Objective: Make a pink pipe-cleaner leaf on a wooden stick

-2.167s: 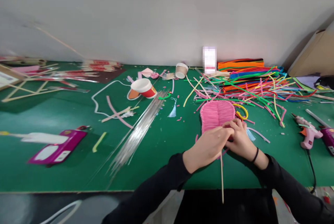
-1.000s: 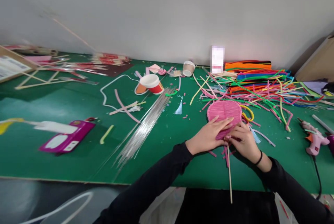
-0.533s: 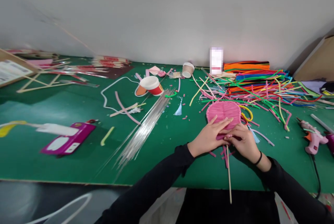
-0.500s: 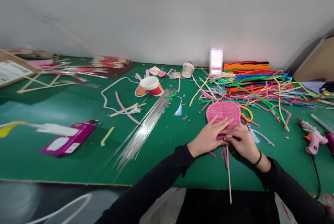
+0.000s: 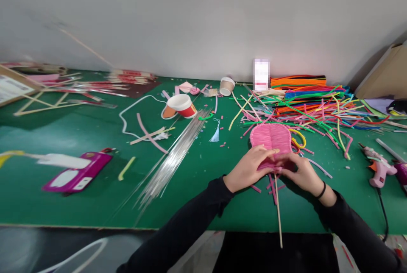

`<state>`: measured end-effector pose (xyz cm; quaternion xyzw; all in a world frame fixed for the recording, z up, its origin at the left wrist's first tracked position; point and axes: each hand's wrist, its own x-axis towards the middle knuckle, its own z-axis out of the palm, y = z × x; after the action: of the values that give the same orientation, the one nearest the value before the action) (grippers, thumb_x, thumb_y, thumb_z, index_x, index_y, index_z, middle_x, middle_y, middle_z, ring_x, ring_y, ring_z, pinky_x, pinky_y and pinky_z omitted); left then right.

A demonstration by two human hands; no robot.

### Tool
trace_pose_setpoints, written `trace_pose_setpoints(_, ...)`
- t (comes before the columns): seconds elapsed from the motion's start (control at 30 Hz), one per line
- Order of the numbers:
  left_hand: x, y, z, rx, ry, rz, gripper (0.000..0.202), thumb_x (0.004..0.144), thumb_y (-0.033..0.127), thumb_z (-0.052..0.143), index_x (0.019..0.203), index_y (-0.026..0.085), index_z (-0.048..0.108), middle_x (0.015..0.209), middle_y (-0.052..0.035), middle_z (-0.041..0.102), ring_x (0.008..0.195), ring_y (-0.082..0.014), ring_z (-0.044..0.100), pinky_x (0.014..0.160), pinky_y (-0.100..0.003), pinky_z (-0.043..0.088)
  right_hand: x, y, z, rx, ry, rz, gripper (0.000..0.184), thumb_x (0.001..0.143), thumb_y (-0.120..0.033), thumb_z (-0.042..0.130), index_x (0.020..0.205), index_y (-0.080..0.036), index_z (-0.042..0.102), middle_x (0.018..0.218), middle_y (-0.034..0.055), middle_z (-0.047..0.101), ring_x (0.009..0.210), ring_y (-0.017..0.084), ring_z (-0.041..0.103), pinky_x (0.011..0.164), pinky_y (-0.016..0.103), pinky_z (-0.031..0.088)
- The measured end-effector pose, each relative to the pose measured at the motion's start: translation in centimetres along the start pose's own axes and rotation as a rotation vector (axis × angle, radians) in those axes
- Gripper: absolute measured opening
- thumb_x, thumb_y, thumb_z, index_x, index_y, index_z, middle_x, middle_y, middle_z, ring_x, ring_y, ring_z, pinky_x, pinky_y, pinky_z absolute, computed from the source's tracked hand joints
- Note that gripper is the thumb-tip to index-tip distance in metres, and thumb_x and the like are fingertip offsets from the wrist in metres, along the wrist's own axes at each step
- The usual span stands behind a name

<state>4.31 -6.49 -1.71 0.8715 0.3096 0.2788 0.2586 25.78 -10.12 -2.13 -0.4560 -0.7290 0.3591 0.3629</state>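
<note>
A pink fan (image 5: 270, 135), rounded with a notch at the top and apparently covered in fuzzy pipe cleaners, lies on the table in front of me. From its bottom a thin wooden stick (image 5: 278, 213) runs down past the table's front edge. My left hand (image 5: 249, 166) grips the lower left of the fan, thumb below and fingers on top. At the lower right edge, close to where the stick joins, my right hand (image 5: 300, 173) pinches the fan. Both sets of fingertips nearly meet and hide the join. Short pink pipe-cleaner pieces (image 5: 272, 190) lie beneath, beside the stick.
Coloured pipe cleaners (image 5: 305, 99) are heaped behind the fan. A pink glue gun (image 5: 378, 167) lies at right. To the left are metal wires (image 5: 174, 154), a red-and-white paper cup (image 5: 183, 105), a blue tassel (image 5: 215, 132) and a purple box (image 5: 79, 171).
My left hand's fingers, spread flat over the fan before, have curled in to its lower edge. The right hand stays near the stick joint, its fingers slightly shifted. The view has moved slightly.
</note>
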Motion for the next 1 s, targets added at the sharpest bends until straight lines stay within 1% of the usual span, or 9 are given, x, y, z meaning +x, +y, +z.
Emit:
trace_pose_setpoints(0.07, 0.0, 0.0, 0.0, -0.019, 0.001, 0.004, 0.048, 0.088, 0.037, 0.060, 0.131, 0.019, 0.052, 0.106, -0.0088, 0.069, 0.110, -0.0232, 0.055, 0.101, -0.041, 0.041, -0.1, -0.1, -0.5, 0.002, -0.018, 0.005, 0.023, 0.084, -0.031, 0.068, 0.107, -0.025, 0.066, 0.097, 0.0028, 0.073, 0.088, 0.018, 0.068, 0.080, 0.032, 0.053)
trace_pose_setpoints(0.2, 0.0, 0.0, 0.0, -0.074, -0.005, 0.030, 0.050, 0.087, 0.034, 0.062, 0.134, 0.020, 0.049, 0.091, -0.0030, 0.074, 0.108, -0.0232, 0.055, 0.102, -0.040, 0.036, -0.1, -0.2, -0.9, -0.135, -0.008, -0.060, 0.009, 0.085, -0.030, 0.067, 0.091, -0.025, 0.070, 0.088, 0.0021, 0.072, 0.081, 0.018, 0.066, 0.075, 0.031, 0.051)
trace_pose_setpoints(0.33, 0.0, 0.0, 0.2, -0.094, -0.015, 0.033, 0.053, 0.086, 0.033, 0.064, 0.135, 0.021, 0.048, 0.091, -0.0015, 0.076, 0.111, -0.0227, 0.054, 0.102, -0.038, 0.034, -0.2, -0.1, -0.4, -0.170, 0.014, -0.098, 0.006, 0.086, -0.027, 0.065, 0.089, -0.025, 0.070, 0.084, 0.0017, 0.071, 0.077, 0.017, 0.065, 0.073, 0.031, 0.050)
trace_pose_setpoints(0.43, 0.1, 0.2, 0.3, -0.117, 0.015, 0.010, 0.057, 0.085, 0.032, 0.066, 0.136, 0.021, 0.046, 0.092, -0.0006, 0.076, 0.113, -0.0219, 0.054, 0.103, -0.037, 0.033, -0.1, 0.0, 0.1, -0.191, 0.059, -0.090, 0.004, 0.086, -0.025, 0.065, 0.088, -0.024, 0.068, 0.082, 0.0019, 0.070, 0.076, 0.018, 0.064, 0.071, 0.031, 0.049)
trace_pose_setpoints(0.57, 0.3, 0.4, 0.3, -0.110, 0.037, -0.006, 0.054, 0.084, 0.030, 0.068, 0.134, 0.021, 0.048, 0.087, -0.0002, 0.075, 0.108, -0.0221, 0.056, 0.099, -0.036, 0.037, 0.0, -0.4, 0.3, -0.235, 0.042, -0.126, 0.007, 0.087, -0.022, 0.062, 0.085, -0.023, 0.069, 0.078, 0.0023, 0.068, 0.074, 0.018, 0.061, 0.070, 0.031, 0.047)
trace_pose_setpoints(0.63, 0.4, 0.4, 0.2, -0.101, 0.053, 0.003, 0.048, 0.085, 0.028, 0.066, 0.130, 0.022, 0.052, 0.090, -0.0013, 0.073, 0.104, -0.0213, 0.056, 0.097, -0.035, 0.039, 0.0, -0.6, 0.2, -0.238, 0.018, -0.136, 0.007, 0.086, -0.023, 0.062, 0.087, -0.023, 0.069, 0.079, 0.0026, 0.068, 0.074, 0.018, 0.061, 0.071, 0.032, 0.047)
trace_pose_setpoints(0.7, 0.4, 0.5, 0.2, -0.107, 0.077, 0.020, 0.047, 0.085, 0.026, 0.065, 0.130, 0.022, 0.051, 0.096, -0.0026, 0.071, 0.101, -0.0202, 0.057, 0.095, -0.035, 0.041, 0.0, -0.6, 0.1, -0.229, 0.009, -0.129, 0.007, 0.086, -0.026, 0.063, 0.089, -0.024, 0.070, 0.080, 0.0028, 0.069, 0.075, 0.018, 0.061, 0.072, 0.032, 0.047)
trace_pose_setpoints(0.83, 0.4, 0.8, 0.3, -0.143, 0.109, 0.056, 0.053, 0.086, 0.015, 0.061, 0.136, 0.022, 0.044, 0.089, -0.0006, 0.069, 0.099, -0.0181, 0.056, 0.096, -0.033, 0.041, 0.1, -0.2, 0.2, -0.216, 0.043, -0.094, 0.008, 0.088, -0.027, 0.062, 0.086, -0.023, 0.069, 0.081, 0.0031, 0.070, 0.076, 0.018, 0.062, 0.072, 0.031, 0.048)
trace_pose_setpoints(1.0, 0.3, 1.1, -0.2, -0.078, 0.091, 0.094, 0.043, 0.085, 0.011, 0.056, 0.127, 0.020, 0.052, 0.087, -0.0026, 0.066, 0.093, -0.0188, 0.055, 0.091, -0.033, 0.044, 0.3, -0.3, 0.2, -0.222, 0.114, -0.103, 0.006, 0.087, -0.026, 0.064, 0.084, -0.024, 0.069, 0.082, 0.0031, 0.070, 0.081, 0.020, 0.061, 0.075, 0.034, 0.048)
